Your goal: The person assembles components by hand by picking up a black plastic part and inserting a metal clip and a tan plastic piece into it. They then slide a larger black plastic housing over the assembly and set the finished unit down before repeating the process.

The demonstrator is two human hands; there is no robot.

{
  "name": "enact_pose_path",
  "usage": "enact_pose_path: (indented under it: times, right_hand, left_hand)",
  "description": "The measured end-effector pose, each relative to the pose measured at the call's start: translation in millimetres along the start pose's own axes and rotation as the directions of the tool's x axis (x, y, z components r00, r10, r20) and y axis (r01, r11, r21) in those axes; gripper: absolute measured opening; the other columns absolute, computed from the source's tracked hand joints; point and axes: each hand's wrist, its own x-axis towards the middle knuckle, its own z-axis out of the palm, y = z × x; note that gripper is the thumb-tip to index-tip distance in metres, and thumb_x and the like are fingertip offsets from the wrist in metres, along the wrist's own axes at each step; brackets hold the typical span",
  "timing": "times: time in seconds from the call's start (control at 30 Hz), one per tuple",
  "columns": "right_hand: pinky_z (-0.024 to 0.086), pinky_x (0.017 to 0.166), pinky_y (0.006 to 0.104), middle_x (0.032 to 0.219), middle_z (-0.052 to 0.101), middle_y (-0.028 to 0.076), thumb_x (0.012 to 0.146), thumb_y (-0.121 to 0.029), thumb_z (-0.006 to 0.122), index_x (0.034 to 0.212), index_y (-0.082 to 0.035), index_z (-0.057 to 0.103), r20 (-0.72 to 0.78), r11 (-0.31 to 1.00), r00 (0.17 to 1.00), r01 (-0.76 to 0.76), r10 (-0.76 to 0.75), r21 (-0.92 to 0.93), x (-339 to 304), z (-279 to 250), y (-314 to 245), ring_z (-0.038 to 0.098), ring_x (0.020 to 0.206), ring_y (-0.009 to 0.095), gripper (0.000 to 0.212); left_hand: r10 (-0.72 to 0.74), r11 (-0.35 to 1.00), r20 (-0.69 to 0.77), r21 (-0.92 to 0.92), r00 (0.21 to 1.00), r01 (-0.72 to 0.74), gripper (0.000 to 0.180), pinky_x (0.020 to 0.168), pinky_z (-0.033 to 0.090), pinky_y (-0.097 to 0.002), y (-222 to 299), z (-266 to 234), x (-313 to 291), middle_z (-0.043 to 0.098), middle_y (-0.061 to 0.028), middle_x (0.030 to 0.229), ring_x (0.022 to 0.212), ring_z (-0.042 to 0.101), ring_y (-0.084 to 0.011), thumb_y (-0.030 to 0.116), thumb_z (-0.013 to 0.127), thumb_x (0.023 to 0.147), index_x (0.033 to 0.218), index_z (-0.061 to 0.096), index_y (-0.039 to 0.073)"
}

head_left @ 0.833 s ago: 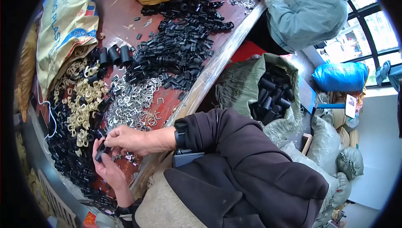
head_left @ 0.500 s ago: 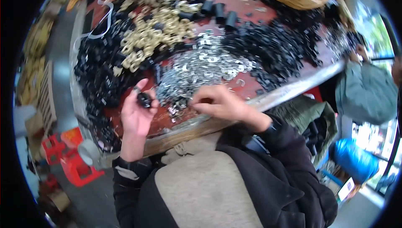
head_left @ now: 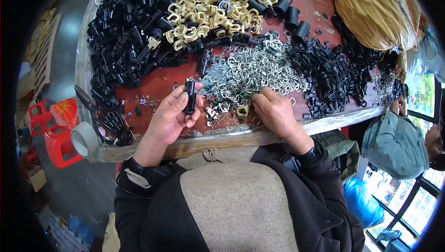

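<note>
Upright between the thumb and fingers of my left hand (head_left: 168, 118) is a black tubular plastic part (head_left: 190, 98). My right hand (head_left: 279, 116) rests at the near edge of a heap of bent, U-shaped metal clips (head_left: 259, 66). Its fingertips are pinched together, hiding anything between them. A patch of small grey metal pieces (head_left: 217, 79) lies just beyond my left hand. Tiny pinkish-white bits (head_left: 212, 114) lie between the hands. Farther back are beige ring-shaped parts (head_left: 199, 27), with black plastic parts (head_left: 125, 43) heaped to the left and small black pieces (head_left: 324, 78) to the right.
A yellow sack (head_left: 371, 15) stands at the back right. On the left corner are a tape roll (head_left: 79, 141) and a dark cutting tool (head_left: 85, 100). Another person (head_left: 394, 141) works at the right end. Red stools (head_left: 60, 148) stand beside the table, left.
The view has shifted. The black part in my left hand now stands upright, more plainly seen. My right hand has moved to the metal clips, its fingers pointing into the heap.
</note>
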Motion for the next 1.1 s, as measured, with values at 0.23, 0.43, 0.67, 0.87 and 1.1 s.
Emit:
enact_pose_path:
  times: [0.23,0.43,0.67,0.87,1.1]
  right_hand:
    - [0.042,0.05,0.0331,0.067,0.048,0.008,0.069,-0.004,0.055,0.075,-0.004,0.053,0.0,0.999,0.999,-0.045,0.045,0.003,-1.0,-1.4,-5.1,0.052,0.057,0.026,0.006]
    - [0.042,0.05,0.0335,0.068,0.049,0.009,0.071,-0.005,0.055,0.078,-0.004,0.054,0.003,0.978,0.987,0.157,-0.159,0.138,46.1,-10.4,-42.6,0.052,0.058,0.027,0.008]
    - [0.042,0.053,0.0339,0.073,0.051,0.009,0.072,-0.009,0.054,0.083,-0.004,0.056,0.054,0.954,0.952,0.3,-0.3,0.013,129.6,34.0,-72.2,0.053,0.061,0.026,0.012]
    - [0.041,0.061,0.0339,0.077,0.052,0.007,0.071,-0.009,0.054,0.085,-0.006,0.056,-0.041,0.927,0.934,0.346,-0.355,-0.145,146.8,61.7,-73.3,0.052,0.069,0.025,0.015]
    - [0.036,0.065,0.036,0.079,0.05,0.006,0.07,-0.009,0.055,0.083,-0.007,0.055,-0.01,0.92,0.936,0.343,-0.351,-0.19,154.4,69.6,-75.3,0.048,0.076,0.025,0.013]
  left_hand:
    - [0.099,0.994,-0.035,-0.033,0.995,-0.1,0.045,0.047,0.034,-0.0167,0.4,-15.0,-26.5,0.049,-0.009,0.088,0.061,0.045,-0.0114,0.022,0.05,0.082,0.12,0.035,0.002]
    - [0.18,0.979,-0.144,-0.069,0.973,-0.191,0.032,0.052,0.04,-0.0177,-4.4,-32.9,-54.0,0.054,-0.0096,0.089,0.065,0.05,-0.0102,0.018,0.05,0.083,0.112,0.044,0.006]
    - [0.212,0.967,-0.165,-0.109,0.963,-0.231,0.032,0.052,0.041,-0.0179,-2.1,-45.9,-66.3,0.054,-0.0092,0.088,0.065,0.051,-0.0096,0.02,0.051,0.082,0.109,0.046,0.003]
    - [0.181,0.967,-0.177,-0.149,0.967,-0.208,0.039,0.053,0.04,-0.0183,1.0,-59.8,-69.6,0.053,-0.0082,0.088,0.065,0.049,-0.0097,0.023,0.05,0.082,0.113,0.043,0.0]
    - [0.115,0.97,-0.158,-0.193,0.981,-0.145,0.037,0.054,0.042,-0.0187,-0.5,-70.9,-65.4,0.054,-0.008,0.09,0.066,0.05,-0.0095,0.022,0.049,0.083,0.113,0.043,0.0]
